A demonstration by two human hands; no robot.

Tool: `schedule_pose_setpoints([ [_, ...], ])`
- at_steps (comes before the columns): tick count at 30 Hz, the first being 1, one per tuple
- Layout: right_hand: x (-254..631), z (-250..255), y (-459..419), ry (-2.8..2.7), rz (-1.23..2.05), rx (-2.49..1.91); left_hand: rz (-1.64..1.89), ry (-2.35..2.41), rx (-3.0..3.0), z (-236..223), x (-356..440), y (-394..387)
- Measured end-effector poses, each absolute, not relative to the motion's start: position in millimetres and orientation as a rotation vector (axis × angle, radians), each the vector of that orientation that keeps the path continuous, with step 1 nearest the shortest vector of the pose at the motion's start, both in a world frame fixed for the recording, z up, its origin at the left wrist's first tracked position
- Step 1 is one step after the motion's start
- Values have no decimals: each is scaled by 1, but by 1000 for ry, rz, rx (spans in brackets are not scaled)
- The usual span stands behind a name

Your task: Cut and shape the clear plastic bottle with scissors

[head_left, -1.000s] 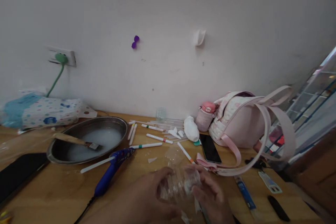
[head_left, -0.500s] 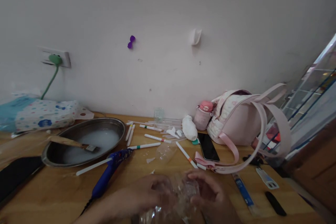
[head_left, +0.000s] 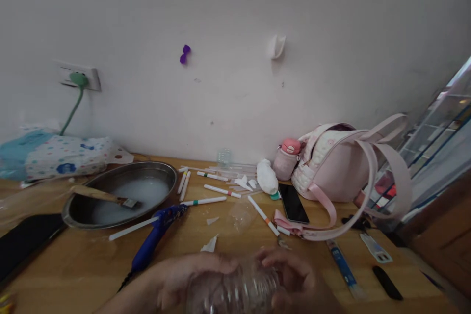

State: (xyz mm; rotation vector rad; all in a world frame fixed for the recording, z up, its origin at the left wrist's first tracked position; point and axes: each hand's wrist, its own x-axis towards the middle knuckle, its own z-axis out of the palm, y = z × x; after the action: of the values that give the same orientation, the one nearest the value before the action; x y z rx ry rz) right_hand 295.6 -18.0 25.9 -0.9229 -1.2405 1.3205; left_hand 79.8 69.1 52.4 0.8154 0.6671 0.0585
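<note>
A clear ribbed plastic bottle [head_left: 235, 289] lies sideways at the bottom of the head view, with its lower part cut off by the frame. My left hand [head_left: 195, 272] is wrapped over its left end, thumb along the top. At the right end, the curled fingers of my right hand [head_left: 290, 274] grip the bottle. Just beyond my hands lie a torn white scrap [head_left: 209, 244] and a clear plastic piece [head_left: 241, 216]. A blue glue gun [head_left: 152, 243] with a white glue stick in it rests left of my left hand.
A metal basin [head_left: 121, 196] with cloudy liquid and a brush stands at the left. Several white markers [head_left: 221, 191] are scattered mid-table. A phone [head_left: 293, 203], a pink backpack [head_left: 334, 164] and its looping straps occupy the right. A blue-labelled packet [head_left: 344, 267] lies near the right edge.
The bottle has turned to lie more level and nearer to me between my hands. My left hand has shifted left, uncovering the white scrap. The camera view has moved slightly.
</note>
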Motion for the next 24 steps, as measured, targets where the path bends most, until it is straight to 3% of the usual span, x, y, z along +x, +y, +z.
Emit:
schedule_pose_setpoints([
  [10,285,11,-3,-925,1340,-835,153,596,779,44,79,70],
  [24,288,4,-1,-988,1238,-928,192,620,1150,65,81,62],
])
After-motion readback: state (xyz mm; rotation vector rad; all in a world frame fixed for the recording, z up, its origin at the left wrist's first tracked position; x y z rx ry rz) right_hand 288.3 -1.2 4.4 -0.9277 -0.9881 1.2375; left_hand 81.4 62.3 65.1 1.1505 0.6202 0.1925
